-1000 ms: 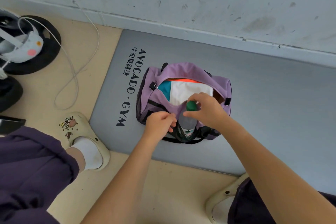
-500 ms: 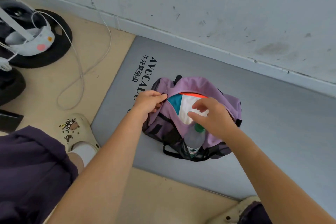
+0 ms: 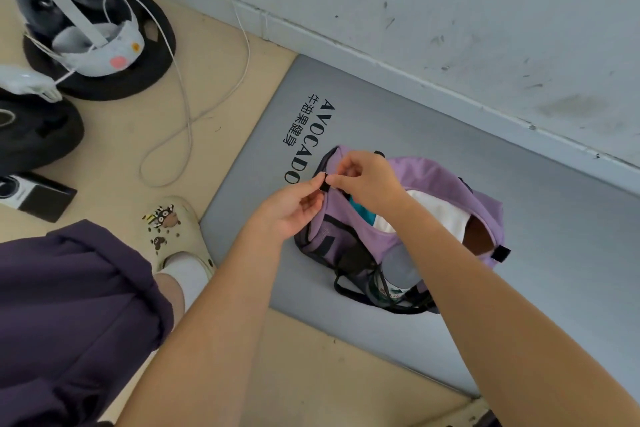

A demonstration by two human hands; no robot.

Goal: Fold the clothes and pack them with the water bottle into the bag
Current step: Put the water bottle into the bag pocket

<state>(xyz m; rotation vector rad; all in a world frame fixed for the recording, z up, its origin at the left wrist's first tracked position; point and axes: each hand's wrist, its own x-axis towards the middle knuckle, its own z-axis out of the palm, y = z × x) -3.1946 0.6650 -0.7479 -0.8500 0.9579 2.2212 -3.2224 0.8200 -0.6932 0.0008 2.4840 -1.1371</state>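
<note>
Hands: our left hand pinches the bag end to steady it; our right hand pinches the black tab, probably the zipper pull.
Bag: open on the mat.
Clothes: inside.
Bottle: in the side pocket.

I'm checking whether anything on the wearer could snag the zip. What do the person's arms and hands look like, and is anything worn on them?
Both arms are bare as far up as the picture shows: no sleeves in view. The left hand and right hand wear no gloves, and no rings, watch or bracelets show. The nails look short and unpainted. No cables or markings on either arm.
</note>
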